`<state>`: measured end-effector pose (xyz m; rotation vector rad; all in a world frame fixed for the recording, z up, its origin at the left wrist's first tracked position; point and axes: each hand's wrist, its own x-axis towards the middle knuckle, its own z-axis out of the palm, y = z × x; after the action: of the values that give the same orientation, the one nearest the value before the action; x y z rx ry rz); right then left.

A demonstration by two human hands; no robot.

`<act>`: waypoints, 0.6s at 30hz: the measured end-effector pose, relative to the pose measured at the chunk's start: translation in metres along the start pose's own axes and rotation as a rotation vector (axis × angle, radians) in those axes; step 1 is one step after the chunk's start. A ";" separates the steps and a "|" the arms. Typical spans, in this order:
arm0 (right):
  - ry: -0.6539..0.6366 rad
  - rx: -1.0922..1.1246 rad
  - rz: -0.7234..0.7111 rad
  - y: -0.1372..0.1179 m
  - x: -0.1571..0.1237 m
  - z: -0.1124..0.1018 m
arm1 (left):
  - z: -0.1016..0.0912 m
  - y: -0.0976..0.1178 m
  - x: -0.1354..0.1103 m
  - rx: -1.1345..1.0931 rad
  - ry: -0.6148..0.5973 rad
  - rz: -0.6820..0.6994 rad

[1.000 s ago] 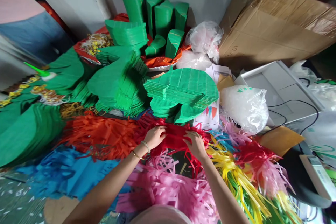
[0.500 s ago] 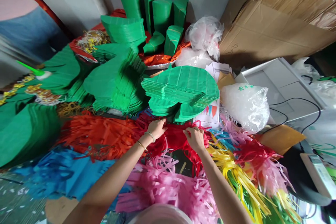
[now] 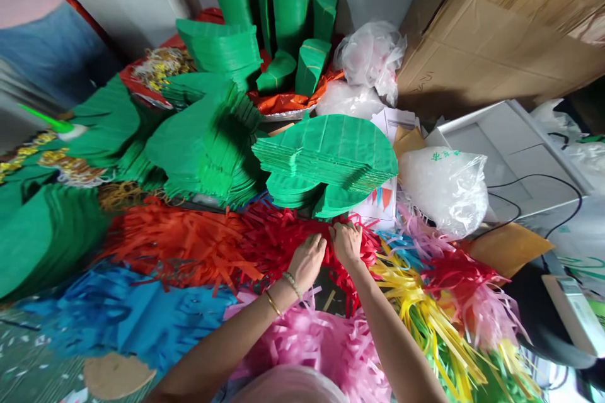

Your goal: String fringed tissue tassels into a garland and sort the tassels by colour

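My left hand [image 3: 308, 259], with a bead bracelet and a gold bangle on its wrist, is closed over a pile of red fringed paper [image 3: 278, 236]. Close beside it, my right hand [image 3: 347, 243] is closed on the same red strips, its fingertips partly hidden. Just behind both hands lies a stack of green leaf-shaped sheets [image 3: 326, 145]. Pink fringed paper [image 3: 316, 343] spreads below my wrists, and orange-red fringed paper [image 3: 184, 239] lies to the left.
Blue fringed paper [image 3: 142, 321] lies front left. Yellow streamers [image 3: 425, 302] hang at right. Beyond are a white plastic bag [image 3: 444, 189], a white box [image 3: 510, 138] and a large cardboard carton [image 3: 501, 31]. Banded green bundles [image 3: 290, 12] stand against the wall. A person [image 3: 42, 31] stands far left.
My left hand has moved right and slightly toward me, coming close to my right hand. The right hand has shifted a little left. The red strips between them are bunched closer.
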<state>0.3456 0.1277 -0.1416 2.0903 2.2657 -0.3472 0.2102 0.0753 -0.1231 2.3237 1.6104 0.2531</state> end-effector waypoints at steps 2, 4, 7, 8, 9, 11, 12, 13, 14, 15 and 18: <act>0.001 -0.008 -0.005 -0.001 -0.001 -0.001 | 0.018 -0.005 -0.001 0.019 0.018 -0.022; 0.005 -0.013 -0.016 -0.002 -0.004 -0.003 | 0.030 -0.015 0.000 0.030 0.029 -0.029; 0.009 -0.016 -0.043 0.000 -0.010 -0.010 | 0.036 -0.027 0.001 0.028 0.031 -0.009; 0.010 -0.019 -0.051 0.003 -0.012 -0.013 | 0.037 -0.029 0.002 0.026 0.028 -0.004; 0.014 -0.025 -0.055 0.007 -0.013 -0.017 | 0.038 -0.030 0.002 0.025 0.026 -0.003; 0.030 -0.046 -0.055 0.016 -0.015 -0.028 | 0.039 -0.030 0.002 0.026 0.019 -0.015; 0.042 -0.060 -0.051 0.020 -0.016 -0.035 | 0.039 -0.030 0.003 0.027 0.016 -0.026; 0.052 -0.073 -0.046 0.024 -0.017 -0.041 | 0.039 -0.030 0.003 0.027 0.013 -0.037; 0.069 -0.089 -0.038 0.026 -0.019 -0.048 | 0.038 -0.029 0.003 0.026 0.010 -0.047; 0.097 -0.109 -0.028 0.026 -0.021 -0.053 | 0.037 -0.029 0.003 0.024 0.008 -0.054; 0.223 -0.155 -0.065 0.010 -0.035 -0.059 | 0.034 -0.028 0.004 0.017 0.003 -0.065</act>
<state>0.3658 0.1053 -0.0796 2.0733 2.3945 0.0623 0.1975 0.0835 -0.1649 2.2799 1.6928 0.2295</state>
